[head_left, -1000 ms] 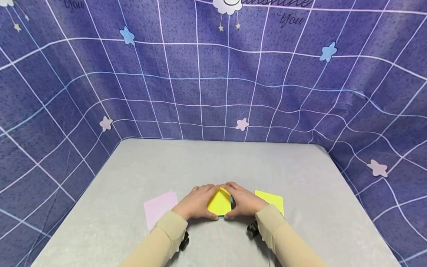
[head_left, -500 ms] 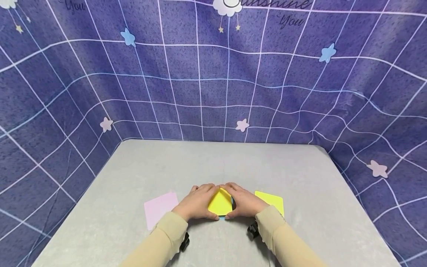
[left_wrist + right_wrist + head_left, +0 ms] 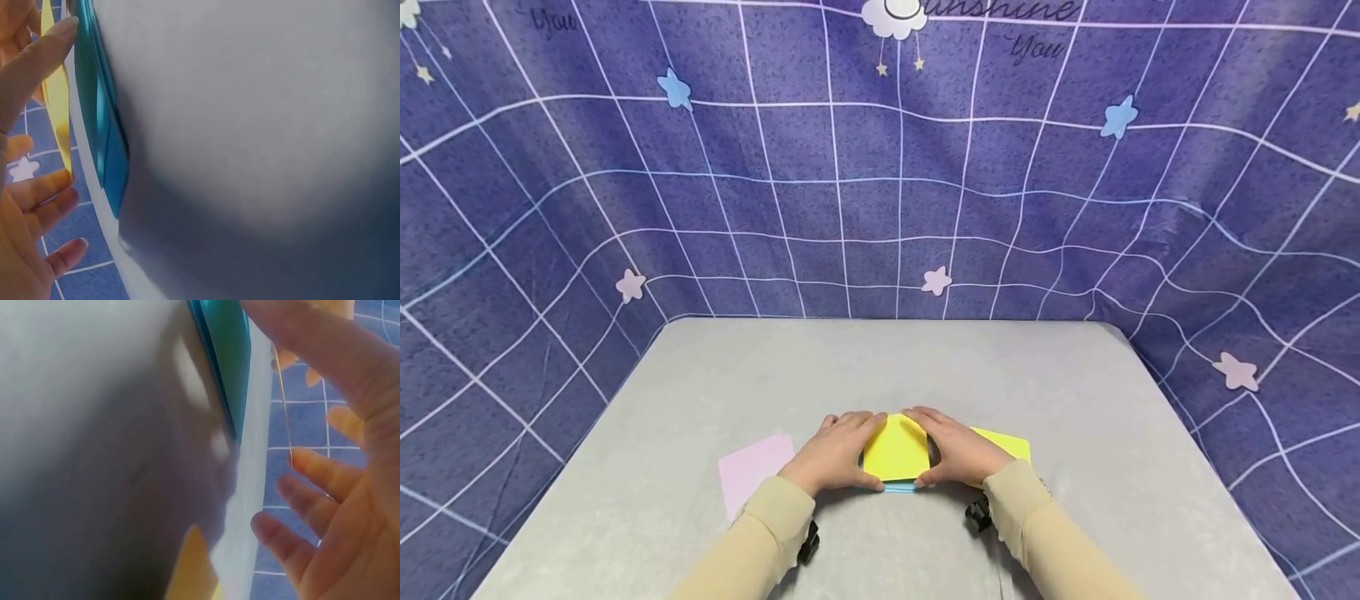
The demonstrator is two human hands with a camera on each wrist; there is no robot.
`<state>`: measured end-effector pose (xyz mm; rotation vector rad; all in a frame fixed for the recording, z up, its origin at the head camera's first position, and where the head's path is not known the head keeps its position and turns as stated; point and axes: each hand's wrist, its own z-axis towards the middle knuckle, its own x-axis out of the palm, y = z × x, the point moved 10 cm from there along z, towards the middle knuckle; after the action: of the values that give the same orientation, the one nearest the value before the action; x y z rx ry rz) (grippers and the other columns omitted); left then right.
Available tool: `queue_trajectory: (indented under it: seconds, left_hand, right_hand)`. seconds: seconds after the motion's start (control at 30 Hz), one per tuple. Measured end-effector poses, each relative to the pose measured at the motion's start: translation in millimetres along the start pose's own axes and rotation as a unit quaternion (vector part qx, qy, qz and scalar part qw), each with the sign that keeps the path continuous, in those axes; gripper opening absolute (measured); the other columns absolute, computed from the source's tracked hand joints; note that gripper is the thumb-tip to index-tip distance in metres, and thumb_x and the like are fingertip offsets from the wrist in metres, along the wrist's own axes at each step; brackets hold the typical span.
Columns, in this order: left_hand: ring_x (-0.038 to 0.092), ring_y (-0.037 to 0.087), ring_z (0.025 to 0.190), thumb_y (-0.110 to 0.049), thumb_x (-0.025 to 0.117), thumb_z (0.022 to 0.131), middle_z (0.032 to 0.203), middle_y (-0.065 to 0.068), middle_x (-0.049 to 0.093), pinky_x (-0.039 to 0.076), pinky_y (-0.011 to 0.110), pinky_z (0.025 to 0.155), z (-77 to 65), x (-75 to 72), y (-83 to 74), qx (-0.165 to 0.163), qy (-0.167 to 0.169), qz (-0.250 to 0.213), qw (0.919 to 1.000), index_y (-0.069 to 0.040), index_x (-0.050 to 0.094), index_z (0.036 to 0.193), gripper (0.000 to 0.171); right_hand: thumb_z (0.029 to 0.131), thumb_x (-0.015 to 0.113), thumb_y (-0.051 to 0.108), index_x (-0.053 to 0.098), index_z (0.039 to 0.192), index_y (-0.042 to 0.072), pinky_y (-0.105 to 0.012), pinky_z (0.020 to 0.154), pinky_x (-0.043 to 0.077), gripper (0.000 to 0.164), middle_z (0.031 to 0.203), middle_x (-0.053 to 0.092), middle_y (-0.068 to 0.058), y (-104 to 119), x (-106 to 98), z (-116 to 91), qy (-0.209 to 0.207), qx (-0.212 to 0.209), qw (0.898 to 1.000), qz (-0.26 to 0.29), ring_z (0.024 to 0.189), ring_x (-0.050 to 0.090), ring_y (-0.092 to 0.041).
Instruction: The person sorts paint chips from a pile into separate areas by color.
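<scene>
Head view, yellow sheet [image 3: 896, 450] between left fingers [image 3: 872, 422] and right fingers [image 3: 922, 417], both pinching its edges

Hands [image 3: 838, 454] [image 3: 958, 450] facing each other, forearms [image 3: 741, 550] [image 3: 1063, 537] converging

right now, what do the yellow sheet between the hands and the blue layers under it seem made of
Yellow sheet: probably matte paper, bowed and thin-edged. Blue layers: likely paper or card, slightly shiny, with thin stacked edges; plastic remains possible.
</scene>
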<state>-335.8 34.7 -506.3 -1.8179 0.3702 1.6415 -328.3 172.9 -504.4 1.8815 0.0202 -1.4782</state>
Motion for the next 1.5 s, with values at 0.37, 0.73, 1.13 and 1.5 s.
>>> queue_trajectory:
  seconds: [0.37, 0.73, 1.13, 1.5]
  left_hand:
    - [0.051, 0.028, 0.135, -0.06, 0.088, 0.073, 0.146, 0.009, 0.057, 0.037, 0.055, 0.11, 11.8, -4.5, -12.9, 0.006, -0.001, 0.004, 1.0, -0.01, 0.05, 0.151, 0.1]
    - [0.05, 0.027, 0.137, -0.056, 0.09, 0.073, 0.147, 0.007, 0.056, 0.039, 0.053, 0.109, 11.8, -18.8, -28.1, 0.028, 0.0, 0.04, 0.9988, -0.013, 0.052, 0.15, 0.096]
    - [0.049, 0.028, 0.138, -0.055, 0.091, 0.071, 0.15, 0.007, 0.054, 0.036, 0.062, 0.11, -0.4, -24.1, -16.4, 0.009, 0.009, 0.033, 0.9994, -0.015, 0.054, 0.149, 0.096]
    - [0.05, 0.03, 0.137, -0.057, 0.09, 0.072, 0.15, 0.008, 0.054, 0.037, 0.06, 0.109, -7.0, -28.0, -7.1, 0.003, 0.002, 0.021, 0.9998, -0.013, 0.054, 0.148, 0.095]
  right_hand:
    - [0.078, 0.093, 0.034, 0.039, 0.159, 0.009, -0.05, 0.116, 0.035, 0.101, 0.158, 0.045, -0.012, -15.4, -6.9, -17.5, -0.009, -0.002, 1.0, 0.026, 0.145, 0.041, -0.032]
    - [0.076, 0.094, 0.038, 0.041, 0.157, 0.009, -0.048, 0.114, 0.038, 0.101, 0.154, 0.047, -0.008, -6.4, -7.9, -14.0, -0.025, -0.043, 0.999, 0.021, 0.142, 0.044, -0.028]
    - [0.075, 0.093, 0.042, 0.041, 0.158, 0.014, -0.049, 0.103, 0.047, 0.101, 0.148, 0.05, -0.01, 9.8, 7.6, -1.9, -0.027, -0.054, 0.998, -0.002, 0.127, 0.055, -0.029]
    - [0.075, 0.093, 0.046, 0.042, 0.159, 0.018, -0.058, 0.107, 0.038, 0.102, 0.147, 0.051, -0.009, 21.5, 9.6, 6.7, -0.031, -0.049, 0.998, -0.032, 0.133, 0.05, -0.031]
